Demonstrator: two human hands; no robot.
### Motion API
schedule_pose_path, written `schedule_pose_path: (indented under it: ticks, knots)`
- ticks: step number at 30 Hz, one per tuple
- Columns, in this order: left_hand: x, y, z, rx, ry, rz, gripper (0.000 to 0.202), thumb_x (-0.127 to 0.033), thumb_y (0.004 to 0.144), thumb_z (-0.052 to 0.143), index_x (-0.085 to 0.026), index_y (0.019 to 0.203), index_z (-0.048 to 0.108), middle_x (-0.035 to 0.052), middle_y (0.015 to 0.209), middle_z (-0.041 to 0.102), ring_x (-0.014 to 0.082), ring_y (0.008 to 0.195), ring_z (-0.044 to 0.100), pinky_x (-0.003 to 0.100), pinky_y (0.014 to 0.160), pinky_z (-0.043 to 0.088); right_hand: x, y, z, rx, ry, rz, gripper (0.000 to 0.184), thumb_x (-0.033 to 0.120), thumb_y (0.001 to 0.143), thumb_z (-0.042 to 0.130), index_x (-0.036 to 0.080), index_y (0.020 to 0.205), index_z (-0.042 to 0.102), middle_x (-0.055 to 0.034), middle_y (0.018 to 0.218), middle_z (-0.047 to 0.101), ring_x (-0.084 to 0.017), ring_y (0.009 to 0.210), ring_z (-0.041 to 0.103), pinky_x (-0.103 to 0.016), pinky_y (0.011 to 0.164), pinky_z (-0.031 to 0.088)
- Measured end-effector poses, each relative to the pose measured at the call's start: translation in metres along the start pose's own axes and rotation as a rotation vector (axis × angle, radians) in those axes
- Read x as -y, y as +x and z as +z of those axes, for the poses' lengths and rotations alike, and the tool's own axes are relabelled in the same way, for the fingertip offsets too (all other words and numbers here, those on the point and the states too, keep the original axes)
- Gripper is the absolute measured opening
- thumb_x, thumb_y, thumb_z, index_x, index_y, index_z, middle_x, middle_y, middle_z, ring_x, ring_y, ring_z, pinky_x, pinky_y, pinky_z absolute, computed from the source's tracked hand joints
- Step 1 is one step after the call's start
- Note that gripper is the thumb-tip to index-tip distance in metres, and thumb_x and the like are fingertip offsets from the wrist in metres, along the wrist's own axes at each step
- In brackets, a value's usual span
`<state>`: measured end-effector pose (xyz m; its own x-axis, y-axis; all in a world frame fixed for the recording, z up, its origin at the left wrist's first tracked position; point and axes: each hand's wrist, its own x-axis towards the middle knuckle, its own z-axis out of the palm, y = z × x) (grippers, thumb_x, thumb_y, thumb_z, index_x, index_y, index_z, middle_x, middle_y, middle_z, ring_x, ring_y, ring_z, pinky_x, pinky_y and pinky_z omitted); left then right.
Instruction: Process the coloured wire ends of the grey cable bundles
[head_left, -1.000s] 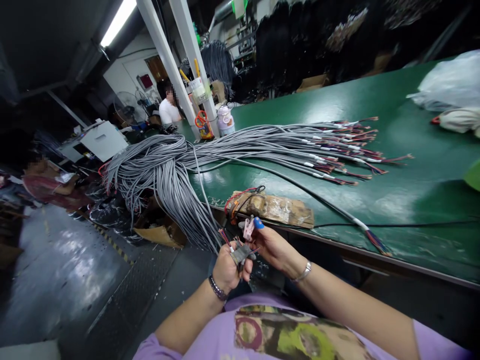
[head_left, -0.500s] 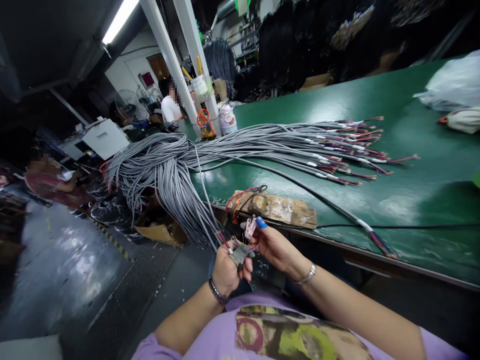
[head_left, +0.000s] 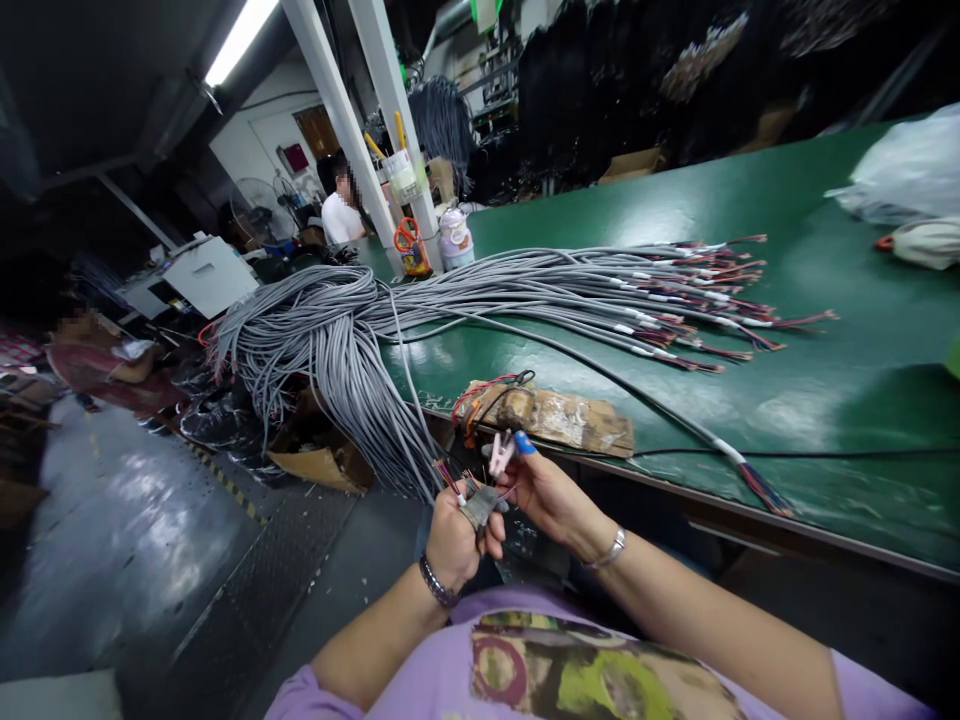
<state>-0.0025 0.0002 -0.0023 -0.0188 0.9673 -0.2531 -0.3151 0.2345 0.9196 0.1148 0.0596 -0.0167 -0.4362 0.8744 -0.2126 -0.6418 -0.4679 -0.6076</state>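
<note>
My left hand (head_left: 454, 545) is closed around the stripped end of a grey cable, whose thin coloured wires (head_left: 445, 478) fan out above the fingers. A worn grey wrap (head_left: 480, 507) covers what looks like its thumb. Close beside it, my right hand (head_left: 551, 500) is closed in a pinch on a small pale pink clip (head_left: 501, 456); a fingertip there wears blue tape (head_left: 524, 444). A thin wire runs between the two hands, its ends hidden by fingers. Behind them, a large bundle of grey cables (head_left: 352, 350) drapes over the table's edge.
On the green table (head_left: 825, 400) lie a taped cardboard piece (head_left: 577, 420) with red and black leads, and a single cable (head_left: 645, 385). Orange-handled scissors (head_left: 409, 238) and a lilac bottle (head_left: 456, 240) stand by the posts. A cardboard box (head_left: 322, 460) sits below left.
The pink clip has turned slightly in my right hand. Both hands stay nearly in place, and the cables lie as before.
</note>
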Motion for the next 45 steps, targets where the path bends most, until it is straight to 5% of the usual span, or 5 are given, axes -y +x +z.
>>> schedule_pose_path:
  ticks: [11,24,29,33,45]
  knots:
    - [0.008,-0.007,-0.001,-0.074,-0.045,0.151,0.031,-0.044,0.069,0.067,-0.015,0.068,0.054,-0.0021,0.046,0.059,0.0065,0.028,0.046,0.014,0.027,0.024,0.007,-0.002,-0.001,0.063,-0.046,-0.014,0.03,0.048,0.075,0.068,0.017,0.078,0.067,0.0,0.066,0.06,-0.01,0.057,0.05,-0.023,0.055,0.044]
    - [0.005,-0.002,0.01,-0.136,0.04,0.105,0.037,-0.049,0.067,0.068,-0.016,0.069,0.051,-0.0039,0.045,0.056,0.0054,0.027,0.043,0.015,0.028,0.025,-0.002,0.008,0.006,-0.055,0.046,-0.038,0.029,0.048,0.068,0.073,0.02,0.073,0.068,-0.001,0.07,0.062,-0.014,0.063,0.051,-0.027,0.063,0.044]
    - [0.007,-0.006,0.005,-0.143,0.069,0.119,0.037,-0.05,0.069,0.066,-0.016,0.067,0.051,-0.0036,0.045,0.056,0.0055,0.027,0.043,0.015,0.028,0.024,-0.001,-0.002,0.003,0.033,0.014,0.029,0.039,0.059,0.069,0.067,0.021,0.074,0.064,-0.0022,0.07,0.061,-0.015,0.061,0.052,-0.028,0.059,0.044]
    - [0.014,-0.01,-0.004,-0.119,0.103,0.154,0.035,-0.049,0.073,0.064,-0.016,0.07,0.052,-0.0033,0.047,0.058,0.0056,0.028,0.045,0.015,0.029,0.025,0.001,-0.017,-0.004,0.141,-0.138,0.099,0.044,0.061,0.065,0.068,0.018,0.074,0.062,-0.001,0.067,0.058,-0.013,0.059,0.051,-0.028,0.06,0.043]
    - [0.013,-0.017,-0.01,0.023,0.299,0.176,0.042,-0.053,0.075,0.061,-0.015,0.06,0.053,-0.0006,0.046,0.056,0.0071,0.034,0.049,0.016,0.034,0.031,0.005,-0.032,0.003,0.142,-0.598,-0.117,0.038,0.05,0.061,0.076,0.016,0.06,0.06,0.0019,0.053,0.053,-0.01,0.051,0.04,-0.025,0.052,0.03]
